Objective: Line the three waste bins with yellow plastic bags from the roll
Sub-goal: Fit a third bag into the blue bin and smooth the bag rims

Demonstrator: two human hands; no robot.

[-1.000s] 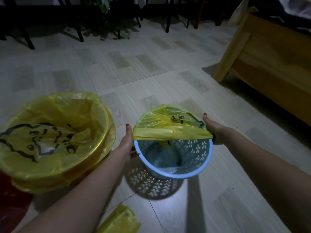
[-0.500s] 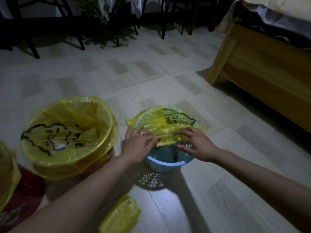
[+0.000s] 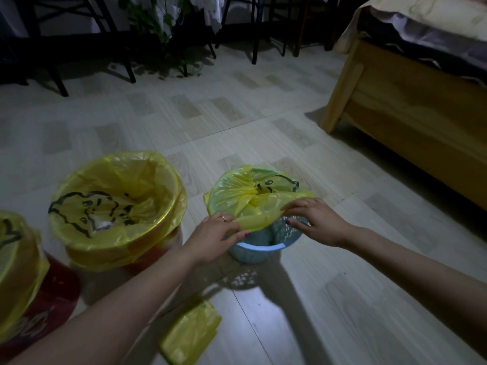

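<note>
A small blue perforated bin point(image 3: 259, 251) stands on the floor in the middle. A yellow bag point(image 3: 253, 204) with a black cartoon print lies bunched over its far half. My left hand point(image 3: 216, 233) pinches the bag's near edge at the left. At the right, my right hand point(image 3: 313, 219) pinches that same edge. Two red bins stand to the left, a lined one point(image 3: 116, 206) and another lined one point(image 3: 18, 275) at the frame's edge. The yellow bag roll point(image 3: 189, 335) lies on the floor near me.
A wooden bed frame point(image 3: 411, 106) with bedding fills the right side. Dark chair and table legs point(image 3: 126, 59) and a leafy plant point(image 3: 160, 30) line the far wall. Pale tiled floor point(image 3: 237, 117) stretches between them and the bins.
My hands left the blue bin's sides and came onto the bag's near edge, which they now pull open. The view tilted up and the second red bin came into sight.
</note>
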